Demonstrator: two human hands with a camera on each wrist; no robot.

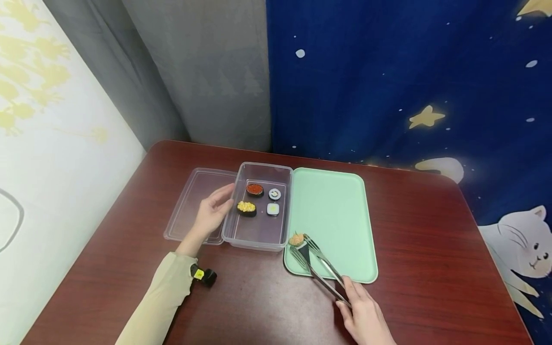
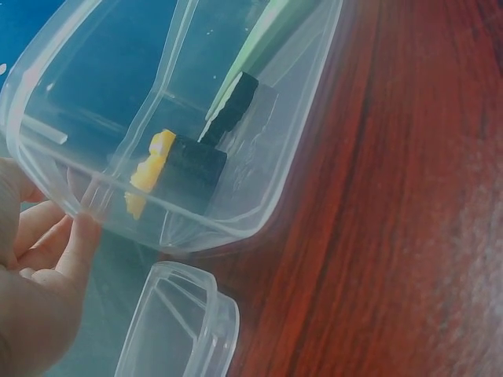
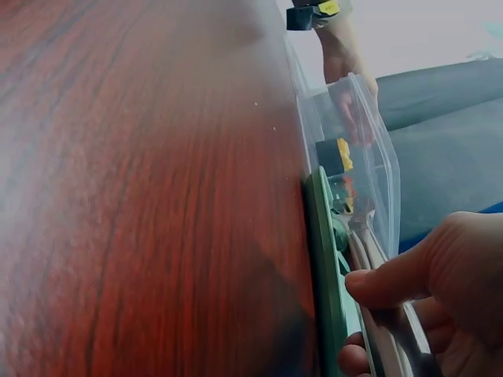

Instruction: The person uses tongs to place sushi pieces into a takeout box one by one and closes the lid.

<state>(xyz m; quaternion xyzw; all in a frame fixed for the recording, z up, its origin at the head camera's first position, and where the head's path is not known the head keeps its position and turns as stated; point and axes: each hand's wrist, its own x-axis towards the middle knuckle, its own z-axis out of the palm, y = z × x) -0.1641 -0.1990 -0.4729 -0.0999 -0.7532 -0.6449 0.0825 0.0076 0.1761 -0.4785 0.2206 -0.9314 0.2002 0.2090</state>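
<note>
Behind, curtains (image 1: 366, 81); below, reddish table (image 1: 431, 249). Right hand (image 1: 364, 310) grips tongs (image 1: 327, 286); unclenched left (image 1: 211, 212) touches box (image 1: 254, 245).

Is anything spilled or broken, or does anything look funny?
Nothing stands out. I see no spills or damage: four sushi pieces sit in the clear box, and the tongs hold a fifth over the green tray.

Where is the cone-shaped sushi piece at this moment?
In the head view, the cone-shaped sushi piece is between the ends of the metal tongs at the near-left corner of the green tray, just right of the clear container.
</note>
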